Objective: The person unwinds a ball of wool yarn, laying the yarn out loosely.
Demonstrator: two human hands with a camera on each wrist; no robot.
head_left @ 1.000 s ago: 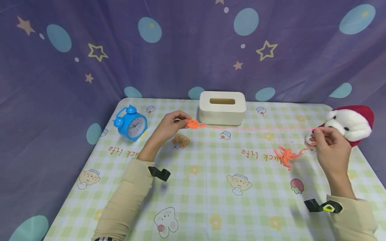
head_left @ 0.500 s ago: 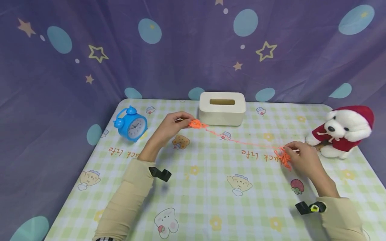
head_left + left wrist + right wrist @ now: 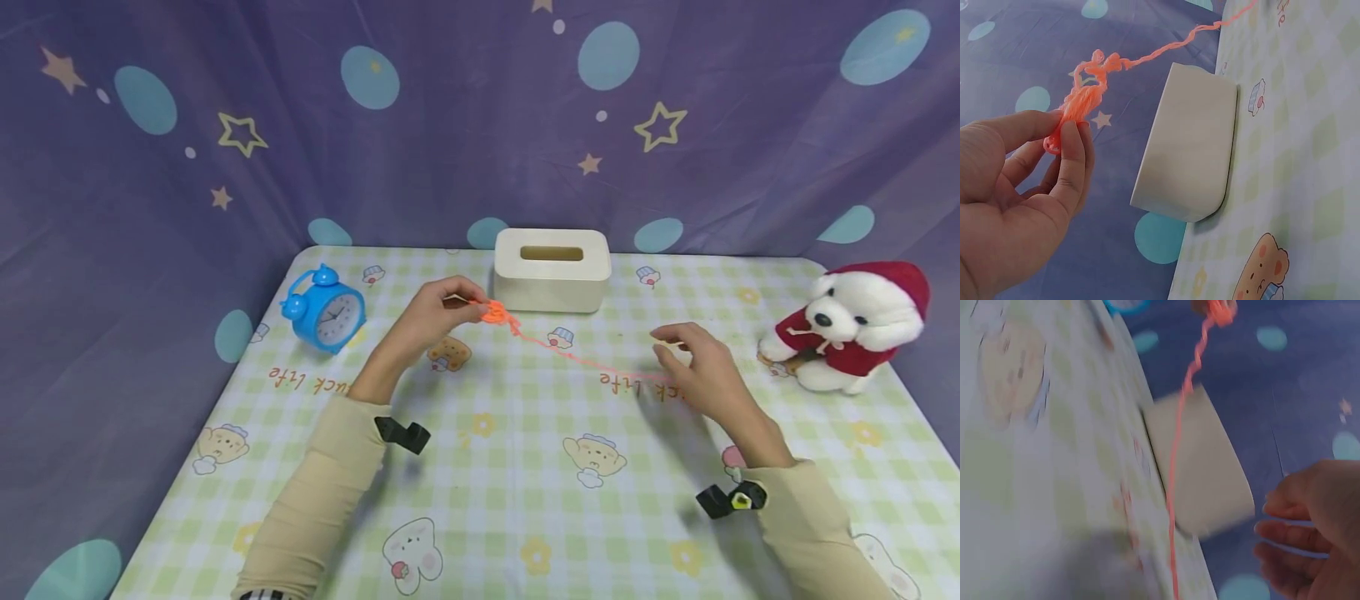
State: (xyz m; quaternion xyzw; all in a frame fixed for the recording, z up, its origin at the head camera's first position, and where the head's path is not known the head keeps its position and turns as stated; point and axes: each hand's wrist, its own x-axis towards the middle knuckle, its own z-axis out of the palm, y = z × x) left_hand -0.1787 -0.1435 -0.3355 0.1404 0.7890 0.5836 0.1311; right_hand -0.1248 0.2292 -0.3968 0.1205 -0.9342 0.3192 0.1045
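Observation:
My left hand pinches a small wound bundle of orange yarn between thumb and fingertips, raised in front of the tissue box. In the left wrist view the yarn bundle hangs looped from the fingertips. A thin yarn strand slopes down to the right and passes out of sight behind my right hand. That hand hovers over the right part of the table, thumb and fingers apart, nothing between them. The right wrist view shows the strand running clear of the right hand.
A cream tissue box stands at the table's back edge. At the left sits a blue alarm clock, and at the right a white plush dog in red clothes. A patterned curtain hangs behind the checked tablecloth.
My right hand has let go of the strand and moved left from the plush dog. The strand now sags, and the loose yarn heap is out of sight. My left hand has shifted slightly right.

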